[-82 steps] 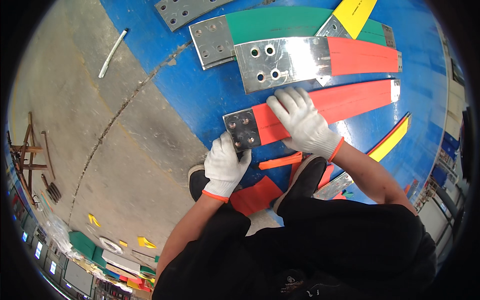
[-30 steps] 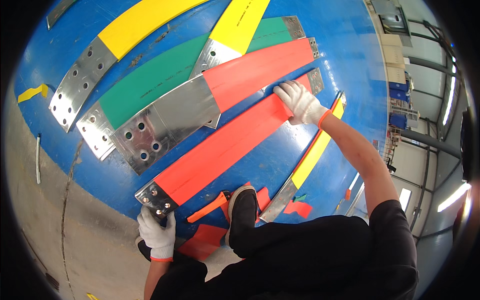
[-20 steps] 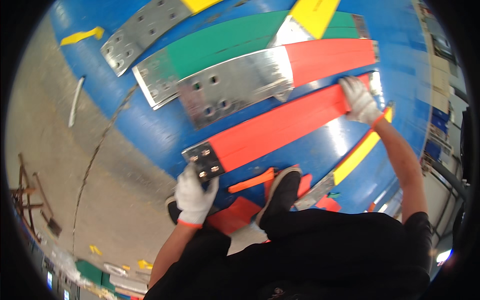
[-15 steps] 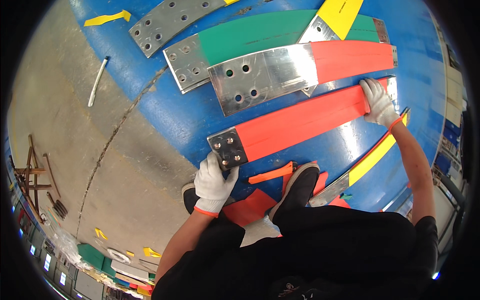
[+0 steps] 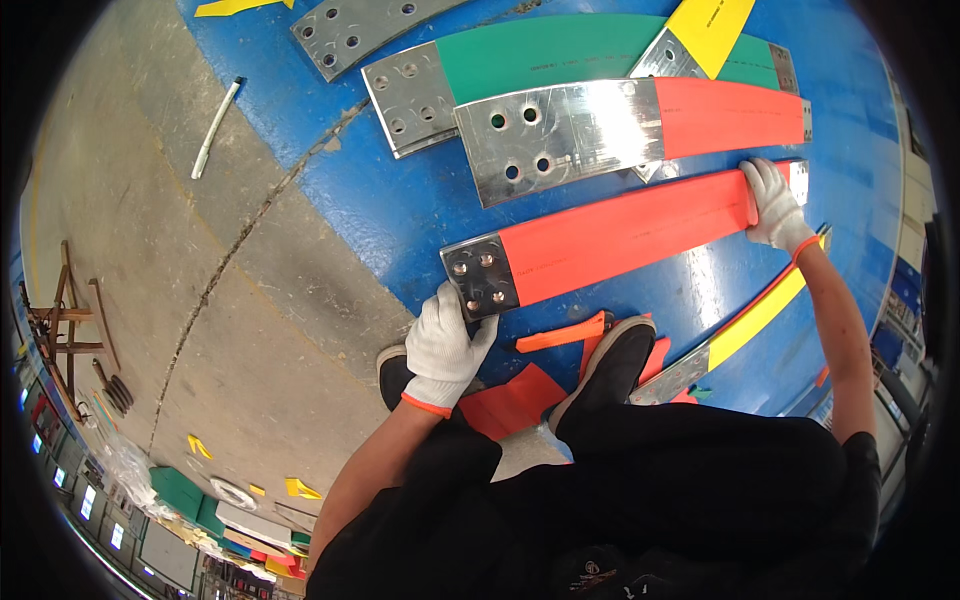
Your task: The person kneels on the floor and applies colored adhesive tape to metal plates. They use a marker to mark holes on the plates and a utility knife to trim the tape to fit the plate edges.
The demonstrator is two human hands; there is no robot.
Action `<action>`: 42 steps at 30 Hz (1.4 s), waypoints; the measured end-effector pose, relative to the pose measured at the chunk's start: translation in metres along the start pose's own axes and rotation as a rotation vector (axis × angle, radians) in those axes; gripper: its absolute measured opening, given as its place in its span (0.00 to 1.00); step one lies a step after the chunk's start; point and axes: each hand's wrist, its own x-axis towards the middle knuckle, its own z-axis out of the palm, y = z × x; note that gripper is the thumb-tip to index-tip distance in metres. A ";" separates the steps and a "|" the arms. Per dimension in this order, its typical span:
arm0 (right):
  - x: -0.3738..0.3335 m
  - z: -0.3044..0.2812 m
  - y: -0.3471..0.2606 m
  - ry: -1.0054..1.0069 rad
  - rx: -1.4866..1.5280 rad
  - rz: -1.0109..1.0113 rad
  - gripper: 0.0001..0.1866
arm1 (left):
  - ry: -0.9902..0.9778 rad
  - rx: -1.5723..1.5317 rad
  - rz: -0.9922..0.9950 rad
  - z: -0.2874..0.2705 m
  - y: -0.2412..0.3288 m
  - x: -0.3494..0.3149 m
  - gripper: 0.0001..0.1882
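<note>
A flat metal busbar in a red sleeve (image 5: 620, 235) lies slantwise in front of me, its bare drilled end (image 5: 480, 276) at the left. My left hand (image 5: 447, 335), in a white glove with an orange cuff, grips the lower corner of that end. Near the other end, my gloved right hand (image 5: 773, 205) is closed over the sleeve, its fingers across the upper edge. Just beyond lies a second red-sleeved busbar (image 5: 730, 120) with a long shiny bare end. Under it is a green-sleeved busbar (image 5: 560, 55).
A yellow-sleeved bar (image 5: 755, 315) lies at my right. Red sleeve scraps (image 5: 515, 400) and an orange-handled tool (image 5: 562, 333) lie by my shoes. A white marker (image 5: 216, 130) is on the grey concrete at the left. Another yellow-sleeved piece (image 5: 708, 35) crosses the green bar.
The whole view has shifted slightly, so things appear farther right and higher. Both hands keep their hold on the red-sleeved busbar, which has not visibly moved among the other bars.
</note>
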 end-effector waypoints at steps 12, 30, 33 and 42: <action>-0.001 -0.003 -0.004 0.033 0.030 0.005 0.57 | 0.032 0.018 0.028 0.002 0.000 0.000 0.43; -0.004 -0.042 -0.102 0.196 0.171 -0.230 0.58 | -0.143 0.014 -0.043 -0.019 0.002 0.007 0.39; -0.001 -0.047 -0.111 0.218 0.163 -0.232 0.56 | -0.206 0.018 -0.044 -0.026 -0.004 0.007 0.46; -0.001 -0.065 -0.129 0.155 0.198 -0.234 0.61 | -0.263 0.111 0.268 -0.061 0.004 0.062 0.63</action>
